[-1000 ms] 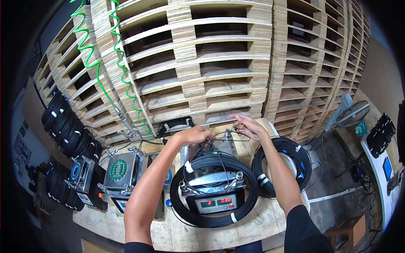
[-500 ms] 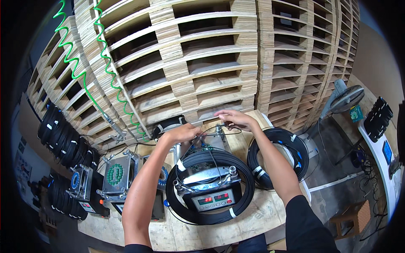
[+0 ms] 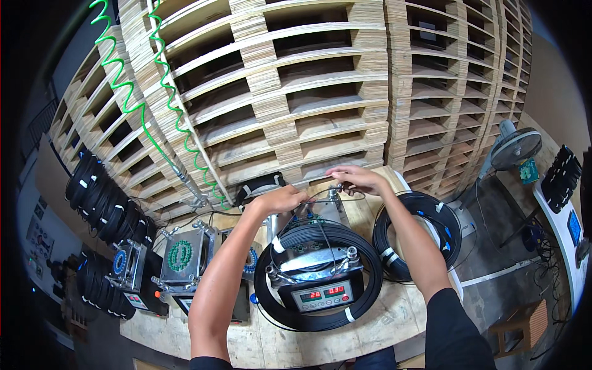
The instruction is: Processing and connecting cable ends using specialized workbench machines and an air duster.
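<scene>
A coil of black cable rests around a metal test fixture that has a red-lit display panel. White ties bind the coil. Behind it, over blue and green connectors at the fixture's back, my left hand pinches the thin black cable end with its fingertips. My right hand is just to the right, above a metal post, its fingers curled on a loop of the same cable. The exact grip of both hands is partly hidden by the fingers.
Left on the wooden table stand two similar fixtures, one with a green ring, one with a blue ring. Another cable coil lies right. More coils hang far left. Stacked pallets rise behind; a fan stands right.
The whole view has shifted slightly, so things sit further right. My right hand's fingers have curled in more around the cable. The right-hand reading on the display has changed.
</scene>
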`<action>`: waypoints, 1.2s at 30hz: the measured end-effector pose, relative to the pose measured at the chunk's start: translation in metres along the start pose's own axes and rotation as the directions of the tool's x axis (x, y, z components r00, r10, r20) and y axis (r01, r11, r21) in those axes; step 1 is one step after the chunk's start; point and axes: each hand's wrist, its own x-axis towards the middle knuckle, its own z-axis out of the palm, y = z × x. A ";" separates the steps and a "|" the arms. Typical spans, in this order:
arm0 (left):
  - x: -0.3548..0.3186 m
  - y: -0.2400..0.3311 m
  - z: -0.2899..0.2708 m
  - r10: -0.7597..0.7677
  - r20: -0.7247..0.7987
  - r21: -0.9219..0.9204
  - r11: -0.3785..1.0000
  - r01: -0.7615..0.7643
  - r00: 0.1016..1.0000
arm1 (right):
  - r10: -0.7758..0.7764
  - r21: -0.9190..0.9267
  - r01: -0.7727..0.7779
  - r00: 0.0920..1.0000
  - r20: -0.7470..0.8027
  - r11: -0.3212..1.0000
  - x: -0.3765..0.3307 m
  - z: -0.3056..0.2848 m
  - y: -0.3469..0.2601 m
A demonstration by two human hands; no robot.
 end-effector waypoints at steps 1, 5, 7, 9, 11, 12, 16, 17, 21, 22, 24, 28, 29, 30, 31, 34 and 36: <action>0.003 0.007 0.001 0.000 0.012 -0.015 1.000 0.001 1.000 | -0.033 0.020 0.032 0.999 0.038 0.999 -0.006 -0.010 0.003; 0.011 0.011 0.000 0.015 0.039 -0.033 0.999 -0.014 0.999 | -0.167 0.023 0.166 0.984 0.068 0.986 -0.002 -0.015 0.018; 0.009 0.011 -0.001 0.060 0.054 -0.016 0.998 -0.059 0.997 | -0.101 0.033 0.099 0.993 0.053 0.995 -0.004 -0.019 0.022; 0.019 0.001 0.003 0.101 0.047 0.014 0.995 -0.102 0.994 | -0.032 0.023 0.032 0.999 0.036 0.999 -0.007 -0.022 0.024; 0.016 -0.005 -0.001 0.108 0.049 0.022 0.994 -0.109 0.993 | -0.010 -0.038 0.011 1.000 0.010 0.999 -0.009 -0.013 0.013; 0.015 -0.008 -0.005 0.102 0.037 0.016 0.995 -0.103 0.994 | 0.011 -0.091 -0.014 1.000 -0.029 0.996 -0.010 -0.011 0.007; -0.002 -0.022 -0.017 0.067 -0.084 -0.619 0.778 -0.104 0.994 | -0.032 -0.392 0.038 0.999 0.022 0.919 -0.002 -0.007 -0.011; 0.002 -0.031 -0.019 0.082 -0.113 -0.552 0.824 -0.131 0.990 | -0.028 -0.401 0.042 0.999 0.039 0.915 0.000 -0.008 -0.012; 0.005 -0.066 -0.010 0.037 -0.215 -0.546 0.824 -0.152 0.976 | 0.115 -0.252 -0.084 0.987 0.113 0.964 0.005 -0.001 -0.023; 0.008 -0.069 -0.003 -0.002 -0.165 -0.589 0.802 -0.097 0.986 | 0.123 -0.221 -0.103 0.989 0.082 0.970 0.001 -0.003 -0.022; -0.002 -0.053 0.014 -0.003 -0.116 -0.819 0.566 -0.094 0.993 | 0.164 -0.206 -0.149 0.985 0.054 0.967 -0.009 -0.013 -0.021; 0.009 -0.068 0.035 -0.213 -0.395 -0.874 0.387 -0.294 0.894 | 0.171 -0.266 -0.182 0.983 -0.062 0.947 -0.009 -0.001 -0.026; 0.017 -0.083 0.042 -0.301 -0.444 -0.892 0.245 -0.381 0.844 | 0.154 -0.290 -0.173 0.984 -0.089 0.941 -0.007 0.003 -0.024; 0.024 -0.099 0.049 -0.398 -0.473 -0.875 0.107 -0.472 0.786 | 0.156 -0.297 -0.171 0.985 -0.074 0.940 -0.005 0.009 -0.022; 0.029 -0.100 0.052 -0.435 -0.535 -0.835 0.145 -0.530 0.724 | 0.144 -0.235 -0.163 0.985 -0.093 0.958 -0.005 0.011 -0.020; 0.035 -0.101 0.065 -0.600 -0.540 -0.715 -0.044 -0.698 0.590 | 0.079 -0.210 -0.102 0.991 -0.112 0.972 -0.005 0.009 -0.015; 0.034 -0.095 0.070 -0.541 -0.572 -0.750 0.039 -0.661 0.617 | 0.089 -0.152 -0.121 0.976 -0.201 0.981 -0.013 0.004 -0.011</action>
